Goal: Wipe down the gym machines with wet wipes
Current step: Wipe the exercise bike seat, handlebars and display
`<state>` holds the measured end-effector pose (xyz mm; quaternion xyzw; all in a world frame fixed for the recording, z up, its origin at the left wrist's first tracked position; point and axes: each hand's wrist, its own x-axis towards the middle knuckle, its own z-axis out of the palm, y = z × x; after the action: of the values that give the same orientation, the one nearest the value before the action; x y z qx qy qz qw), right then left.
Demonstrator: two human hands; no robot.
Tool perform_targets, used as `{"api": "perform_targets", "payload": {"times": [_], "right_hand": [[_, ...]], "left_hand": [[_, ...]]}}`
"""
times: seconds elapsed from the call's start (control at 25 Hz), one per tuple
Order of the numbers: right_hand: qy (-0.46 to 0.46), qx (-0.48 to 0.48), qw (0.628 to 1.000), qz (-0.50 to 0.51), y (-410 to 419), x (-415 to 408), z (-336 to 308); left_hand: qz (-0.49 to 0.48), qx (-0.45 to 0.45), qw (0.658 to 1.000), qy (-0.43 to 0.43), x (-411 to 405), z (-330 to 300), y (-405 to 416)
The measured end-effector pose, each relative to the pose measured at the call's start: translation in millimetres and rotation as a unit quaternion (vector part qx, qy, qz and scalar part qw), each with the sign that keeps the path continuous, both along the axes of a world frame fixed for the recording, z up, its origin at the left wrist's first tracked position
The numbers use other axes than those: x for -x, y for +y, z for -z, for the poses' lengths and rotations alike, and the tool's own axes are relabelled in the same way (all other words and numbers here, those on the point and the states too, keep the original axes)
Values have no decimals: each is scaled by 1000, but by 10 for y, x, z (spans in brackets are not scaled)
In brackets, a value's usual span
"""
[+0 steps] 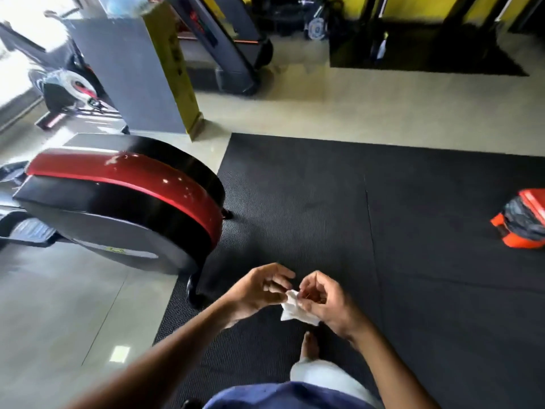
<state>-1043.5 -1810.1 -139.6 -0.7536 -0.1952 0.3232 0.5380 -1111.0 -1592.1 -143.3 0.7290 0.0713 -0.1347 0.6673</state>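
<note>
So we're standing on the black rubber mat point(324, 202), looking down at both hands held together down at about 6 o'clock. The white wet wipe point(295, 309) is scrunched up between them. Our right hand point(323, 302) has its fingers curled round the wipe, thumb side pinching it, and our left hand point(259, 290) is pinching the wipe's top corner with thumb and fingertips, the other fingers loosely bent. A bare foot point(310, 345) pokes out just below the wipe.

Over at 9 o'clock we've got the red and black elliptical machine point(124, 199), its rear end sitting on the mat's edge, well apart from the wipe. At 3 o'clock there's an orange bin point(522, 224) with a black liner on the mat. Up at 11 o'clock stands a grey pillar point(126, 75) with a yellow edge, more blurry machines behind it.
</note>
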Motion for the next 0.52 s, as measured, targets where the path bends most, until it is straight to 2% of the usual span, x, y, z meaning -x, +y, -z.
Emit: {"api": "perform_targets", "payload": {"times": [0.16,0.28,0.4,0.52], "right_hand": [[-11,5,996,-84,543,-1282,-137],[-1,12,994,-112,1039,-2113,-236],[-19,20,987,-157,1678,-3056,-238],[-46,33,984,-169,2364,-4007,-167]], "left_hand": [[-33,-16,999,-6,-1142,-181,476],[-98,-24,995,-20,-1780,-307,863],[-158,-22,987,-29,-2471,-217,1409],[-164,-19,986,-31,-3260,-85,2050]]}}
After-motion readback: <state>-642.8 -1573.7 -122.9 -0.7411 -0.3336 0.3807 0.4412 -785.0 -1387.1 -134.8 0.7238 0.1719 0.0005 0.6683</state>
